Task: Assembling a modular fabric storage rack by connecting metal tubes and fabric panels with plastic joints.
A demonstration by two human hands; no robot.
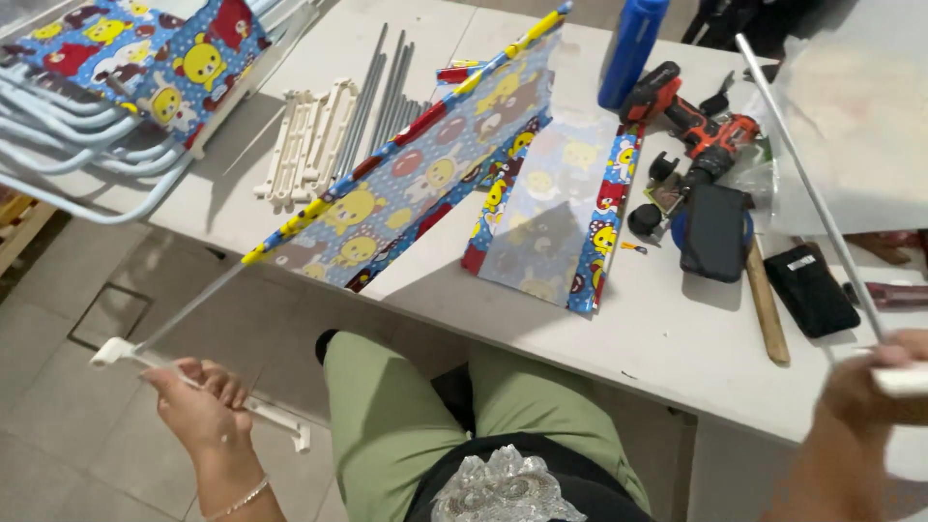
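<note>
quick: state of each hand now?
Left hand: closed on white plastic bar.
Right hand: closed on white piece at rod end.

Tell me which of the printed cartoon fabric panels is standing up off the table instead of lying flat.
The larger panel, threaded on a rod that slants toward the left hand. The smaller panel beside it lies flat on the table, near the red drill.
</note>
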